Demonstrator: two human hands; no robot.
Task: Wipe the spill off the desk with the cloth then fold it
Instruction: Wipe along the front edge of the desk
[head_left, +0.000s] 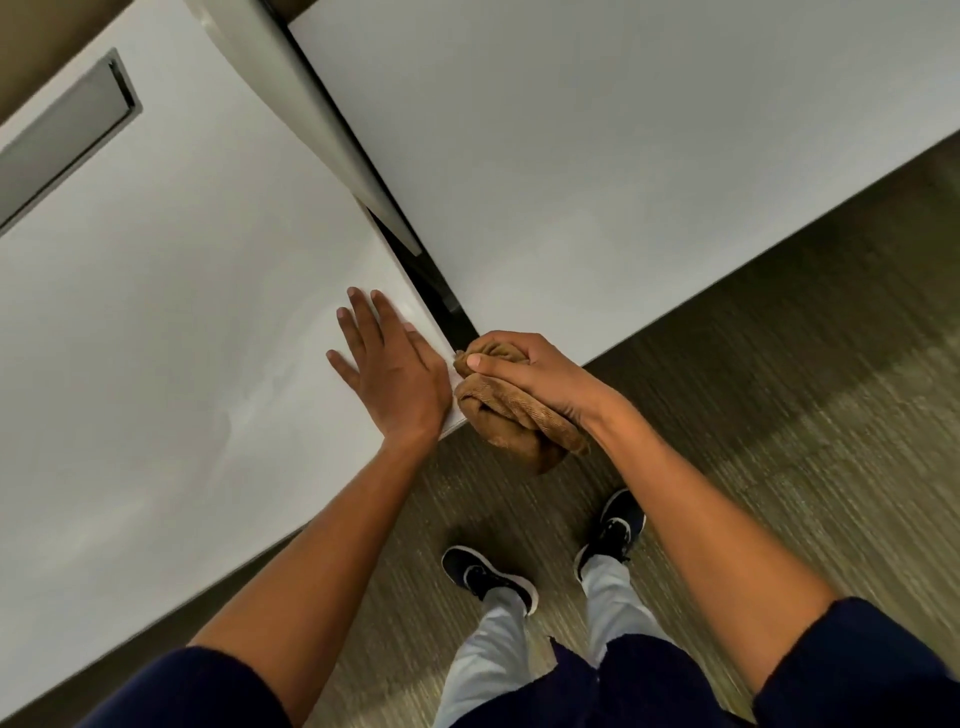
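— Where are the hands?

— The left hand (387, 371) lies flat on the white desk (171, 291) near its corner, fingers straight and slightly spread.

— And the cloth?

— The brown cloth (511, 423) is bunched up in the right hand (540, 374), fingers curled around it, at the desk's corner edge (partly hanging over the carpeted floor (779, 395)).

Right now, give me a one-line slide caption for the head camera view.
Left hand rests flat on the white desk corner while the right hand grips a bunched brown cloth at its edge.
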